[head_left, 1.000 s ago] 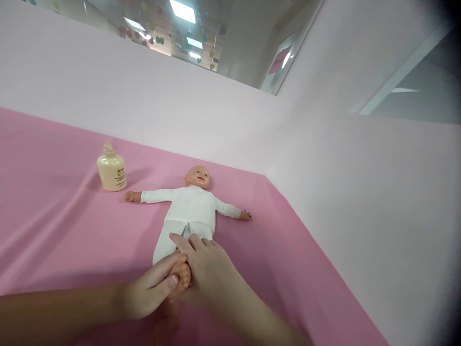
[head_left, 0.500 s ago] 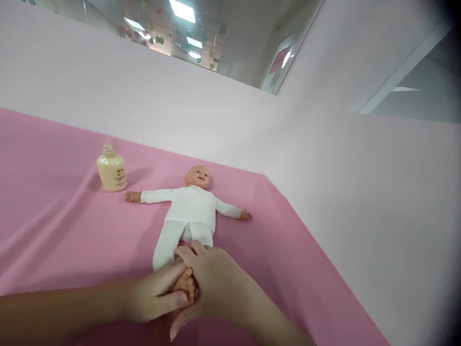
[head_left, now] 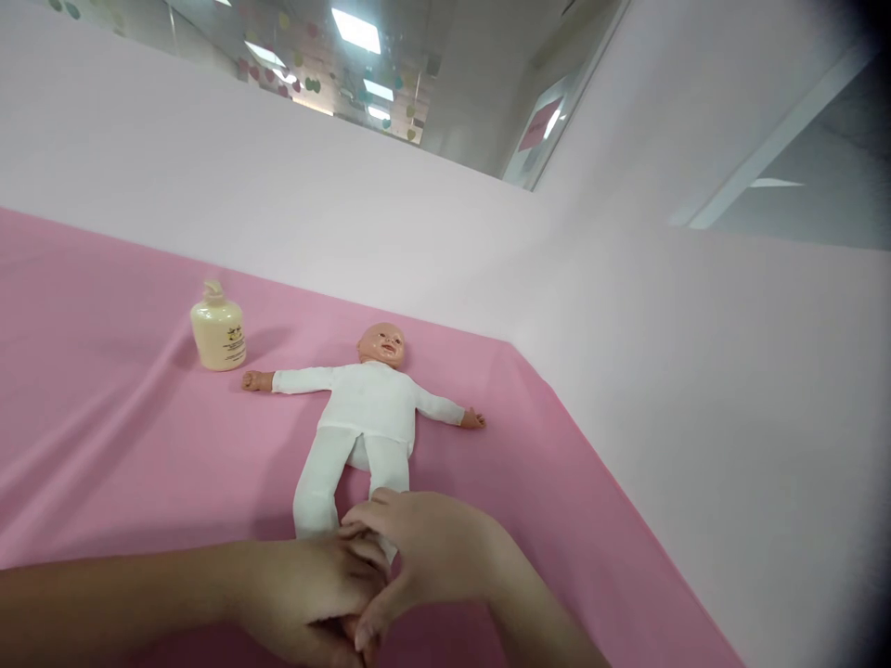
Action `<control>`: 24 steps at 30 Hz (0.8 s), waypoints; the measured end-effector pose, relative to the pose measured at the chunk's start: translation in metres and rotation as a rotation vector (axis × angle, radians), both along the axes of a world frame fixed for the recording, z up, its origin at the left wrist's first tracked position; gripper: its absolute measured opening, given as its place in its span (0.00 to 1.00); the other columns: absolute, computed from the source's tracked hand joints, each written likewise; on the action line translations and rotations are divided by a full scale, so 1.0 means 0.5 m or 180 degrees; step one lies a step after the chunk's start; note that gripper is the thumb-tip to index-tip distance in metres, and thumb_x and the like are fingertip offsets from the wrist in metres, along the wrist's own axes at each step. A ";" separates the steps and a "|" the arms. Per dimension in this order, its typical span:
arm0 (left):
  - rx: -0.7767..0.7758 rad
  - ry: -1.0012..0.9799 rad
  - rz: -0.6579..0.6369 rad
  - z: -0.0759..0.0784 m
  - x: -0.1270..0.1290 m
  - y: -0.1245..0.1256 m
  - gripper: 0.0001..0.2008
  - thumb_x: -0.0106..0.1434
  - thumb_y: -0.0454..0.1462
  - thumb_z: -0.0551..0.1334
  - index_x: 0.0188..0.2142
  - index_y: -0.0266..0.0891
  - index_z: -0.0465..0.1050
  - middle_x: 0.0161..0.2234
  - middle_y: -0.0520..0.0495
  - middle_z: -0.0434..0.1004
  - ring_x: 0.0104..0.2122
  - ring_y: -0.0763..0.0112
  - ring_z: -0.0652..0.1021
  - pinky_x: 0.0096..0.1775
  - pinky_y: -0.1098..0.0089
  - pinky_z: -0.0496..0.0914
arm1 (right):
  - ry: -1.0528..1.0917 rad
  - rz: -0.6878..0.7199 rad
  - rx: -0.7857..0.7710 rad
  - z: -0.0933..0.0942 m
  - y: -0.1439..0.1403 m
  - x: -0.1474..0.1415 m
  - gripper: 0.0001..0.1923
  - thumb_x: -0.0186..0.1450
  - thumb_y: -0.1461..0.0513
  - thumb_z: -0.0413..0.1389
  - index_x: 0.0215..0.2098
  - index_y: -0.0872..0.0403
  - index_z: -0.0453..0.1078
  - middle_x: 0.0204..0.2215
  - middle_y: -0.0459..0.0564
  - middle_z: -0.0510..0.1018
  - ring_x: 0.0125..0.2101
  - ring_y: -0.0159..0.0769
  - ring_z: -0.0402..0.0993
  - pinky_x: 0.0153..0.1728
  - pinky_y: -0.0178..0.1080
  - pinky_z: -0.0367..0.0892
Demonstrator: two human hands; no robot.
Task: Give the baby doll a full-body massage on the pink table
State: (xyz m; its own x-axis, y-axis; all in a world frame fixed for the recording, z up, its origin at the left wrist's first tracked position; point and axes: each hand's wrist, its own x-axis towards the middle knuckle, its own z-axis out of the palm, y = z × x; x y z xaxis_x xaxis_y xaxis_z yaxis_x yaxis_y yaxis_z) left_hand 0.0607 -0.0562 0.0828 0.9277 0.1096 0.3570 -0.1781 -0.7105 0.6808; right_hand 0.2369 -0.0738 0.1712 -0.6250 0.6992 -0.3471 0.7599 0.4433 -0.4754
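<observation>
A baby doll (head_left: 368, 399) in white clothes lies on its back on the pink sheet (head_left: 174, 464), arms spread and head away from me. My left hand (head_left: 313, 589) is curled, knuckles up, over the foot end of the doll's leg on the right. Arched over the same lower leg from the other side, my right hand (head_left: 435, 547) has its fingertips against my left hand and its thumb pointing down. Between them they hide most of the foot. The doll's other leg (head_left: 316, 492) lies straight, its end behind my left hand.
A cream pump bottle (head_left: 219, 334) with dark lettering stands left of the doll's outstretched hand. Behind the sheet rises a white wall (head_left: 292, 204) with a window (head_left: 459, 83) above it. Another pale wall (head_left: 696, 390) runs along the right side.
My left hand has rolled over, back upward, and covers the foot whose toes showed before. Both hands have shifted slightly toward me, and more of the doll's legs shows.
</observation>
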 end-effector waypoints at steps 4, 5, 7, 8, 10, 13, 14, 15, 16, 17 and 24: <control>0.0025 0.0055 0.0088 0.002 0.008 -0.001 0.09 0.63 0.44 0.63 0.32 0.42 0.75 0.31 0.49 0.80 0.41 0.63 0.77 0.53 0.65 0.66 | -0.0004 -0.0240 0.0000 0.008 0.015 0.003 0.29 0.51 0.43 0.66 0.46 0.48 0.72 0.35 0.44 0.77 0.29 0.34 0.71 0.25 0.34 0.61; 0.0043 0.0044 0.0138 0.001 0.009 -0.002 0.09 0.63 0.44 0.64 0.32 0.42 0.75 0.29 0.50 0.79 0.40 0.63 0.77 0.54 0.64 0.65 | -0.0069 -0.0366 0.0097 0.008 0.017 0.002 0.27 0.53 0.42 0.64 0.43 0.49 0.73 0.33 0.45 0.77 0.28 0.34 0.70 0.24 0.35 0.60; 0.0113 0.0035 0.0170 -0.004 0.010 -0.006 0.09 0.62 0.44 0.65 0.32 0.42 0.75 0.27 0.50 0.79 0.41 0.63 0.77 0.55 0.64 0.65 | -0.0169 -0.0691 0.0370 0.005 0.022 0.002 0.24 0.58 0.41 0.60 0.38 0.51 0.72 0.28 0.46 0.75 0.26 0.35 0.69 0.23 0.36 0.60; 0.0137 0.0021 0.0185 -0.009 0.010 -0.007 0.08 0.61 0.44 0.65 0.33 0.42 0.76 0.27 0.50 0.79 0.41 0.63 0.78 0.56 0.64 0.64 | -0.0186 -0.0843 0.0524 0.003 0.024 0.002 0.23 0.61 0.42 0.57 0.38 0.52 0.72 0.28 0.47 0.75 0.26 0.35 0.70 0.24 0.36 0.61; 0.0158 -0.0013 0.0215 -0.019 0.010 -0.010 0.08 0.61 0.43 0.66 0.36 0.42 0.76 0.28 0.50 0.81 0.42 0.62 0.78 0.62 0.60 0.57 | -0.0172 -0.1083 0.0783 -0.004 0.032 0.003 0.22 0.64 0.44 0.55 0.41 0.53 0.71 0.30 0.48 0.75 0.29 0.37 0.72 0.27 0.37 0.64; 0.0212 -0.0057 0.0213 -0.035 0.010 -0.011 0.10 0.62 0.43 0.65 0.41 0.43 0.76 0.33 0.49 0.83 0.45 0.60 0.79 0.66 0.54 0.43 | -0.0107 -0.1318 0.1109 -0.025 0.052 0.010 0.20 0.67 0.48 0.53 0.49 0.54 0.68 0.38 0.52 0.76 0.36 0.41 0.76 0.32 0.38 0.67; 0.0235 -0.0053 0.0178 -0.039 0.010 -0.011 0.11 0.62 0.43 0.65 0.42 0.43 0.76 0.36 0.48 0.84 0.46 0.60 0.79 0.66 0.54 0.42 | -0.0122 -0.1376 0.1205 -0.035 0.061 0.013 0.20 0.68 0.50 0.51 0.50 0.54 0.67 0.40 0.54 0.76 0.38 0.42 0.76 0.33 0.38 0.68; 0.0254 -0.0042 0.0145 -0.042 0.010 -0.012 0.12 0.62 0.43 0.65 0.43 0.43 0.75 0.38 0.47 0.84 0.47 0.59 0.79 0.67 0.54 0.41 | -0.0157 -0.1433 0.1287 -0.045 0.071 0.017 0.19 0.69 0.51 0.50 0.51 0.55 0.66 0.43 0.56 0.75 0.39 0.43 0.76 0.34 0.39 0.68; 0.0263 -0.0033 0.0117 -0.045 0.011 -0.012 0.12 0.62 0.43 0.65 0.44 0.43 0.75 0.41 0.46 0.84 0.48 0.58 0.79 0.67 0.54 0.41 | -0.0244 -0.1516 0.1306 -0.056 0.081 0.021 0.19 0.69 0.51 0.51 0.51 0.55 0.65 0.44 0.58 0.75 0.40 0.44 0.77 0.34 0.39 0.69; 0.0261 -0.0033 0.0104 -0.047 0.011 -0.012 0.12 0.62 0.43 0.65 0.44 0.43 0.75 0.43 0.46 0.83 0.49 0.58 0.79 0.67 0.54 0.40 | -0.0366 -0.1605 0.1224 -0.068 0.091 0.025 0.22 0.67 0.50 0.53 0.51 0.56 0.65 0.43 0.59 0.75 0.39 0.46 0.77 0.33 0.40 0.69; 0.0358 -0.0060 0.0163 -0.052 0.012 -0.016 0.11 0.64 0.42 0.63 0.45 0.44 0.74 0.44 0.48 0.83 0.51 0.60 0.78 0.67 0.54 0.41 | 0.0089 -0.1987 0.1165 -0.149 0.150 0.060 0.30 0.70 0.48 0.47 0.63 0.56 0.53 0.52 0.66 0.70 0.49 0.50 0.75 0.43 0.49 0.71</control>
State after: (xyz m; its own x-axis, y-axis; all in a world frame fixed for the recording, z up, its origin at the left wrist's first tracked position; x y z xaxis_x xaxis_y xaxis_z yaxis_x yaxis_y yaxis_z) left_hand 0.0669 -0.0641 0.0566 0.9149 0.1149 0.3869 -0.1515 -0.7907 0.5932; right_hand 0.2667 0.0012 0.0966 -0.0763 0.9970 -0.0121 0.9132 0.0651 -0.4024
